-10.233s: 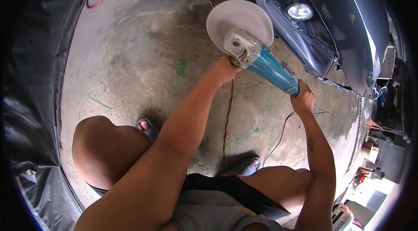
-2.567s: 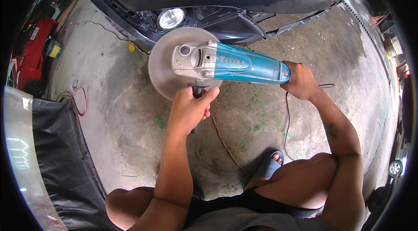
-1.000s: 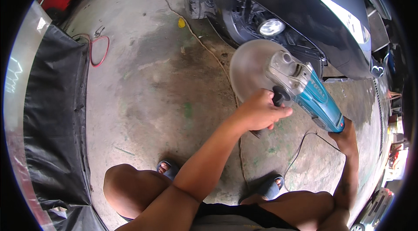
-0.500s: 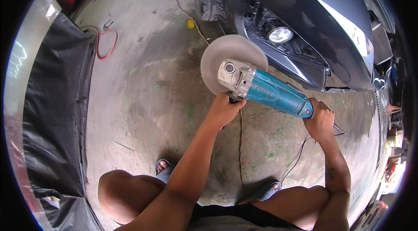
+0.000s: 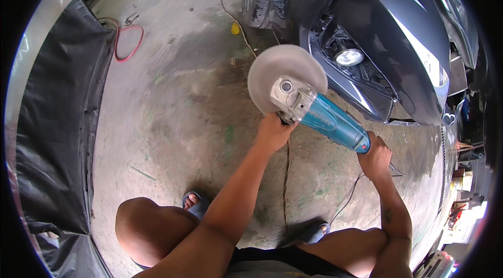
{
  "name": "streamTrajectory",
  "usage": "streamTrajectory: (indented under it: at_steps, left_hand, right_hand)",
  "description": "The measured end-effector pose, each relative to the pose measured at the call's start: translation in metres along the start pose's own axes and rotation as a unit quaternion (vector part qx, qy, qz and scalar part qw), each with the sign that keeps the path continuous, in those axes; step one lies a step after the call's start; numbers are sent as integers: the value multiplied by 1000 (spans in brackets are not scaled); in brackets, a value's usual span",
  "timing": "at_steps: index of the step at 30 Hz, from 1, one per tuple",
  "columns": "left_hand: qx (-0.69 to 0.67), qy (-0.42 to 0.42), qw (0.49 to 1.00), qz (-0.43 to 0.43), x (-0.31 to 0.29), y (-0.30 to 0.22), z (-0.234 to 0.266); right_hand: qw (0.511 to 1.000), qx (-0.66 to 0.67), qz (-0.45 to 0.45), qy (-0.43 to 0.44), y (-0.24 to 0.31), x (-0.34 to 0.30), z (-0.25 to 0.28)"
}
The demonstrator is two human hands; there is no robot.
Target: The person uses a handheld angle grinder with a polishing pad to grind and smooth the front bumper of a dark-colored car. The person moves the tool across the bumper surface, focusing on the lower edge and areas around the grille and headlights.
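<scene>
Teal power tool, hands closed, gripping front and rear

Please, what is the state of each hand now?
Left hand: closed, holding the teal power tool beside its metal head.
Right hand: closed around the same tool's rear end.

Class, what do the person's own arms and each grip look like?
The left forearm and right forearm are bare, without sleeves; the left grip and right grip are ungloved. No watch or bracelet shows. The right forearm bears a dark marking, its design too small to make out.
</scene>
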State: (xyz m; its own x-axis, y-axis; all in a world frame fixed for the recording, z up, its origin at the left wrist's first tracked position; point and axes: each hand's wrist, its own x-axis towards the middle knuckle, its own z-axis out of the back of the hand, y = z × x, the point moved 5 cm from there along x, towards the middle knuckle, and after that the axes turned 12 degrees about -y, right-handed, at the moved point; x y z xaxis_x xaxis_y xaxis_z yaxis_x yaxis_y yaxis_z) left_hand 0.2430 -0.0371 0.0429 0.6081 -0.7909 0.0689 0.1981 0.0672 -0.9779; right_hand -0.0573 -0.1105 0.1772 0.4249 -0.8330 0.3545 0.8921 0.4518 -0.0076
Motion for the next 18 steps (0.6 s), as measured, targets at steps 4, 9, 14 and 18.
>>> streamTrajectory:
  at_steps: [4,9,14,18]
  left_hand:
    - [44,1,999,7,-2,-4,0]
    - [101,-7,995,-16,40,-41,17]
    - [54,5,998,35,19,-7,-2]
    - [16,34,997,65,-19,32,-36]
  right_hand:
    - [1000,14,-1,-11,-2,0,2]
    - [999,36,-14,-37,8,19,15]
    - [1000,4,-12,-22,3,10,12]
    - [999,-8,43,-30,-24,-17,-8]
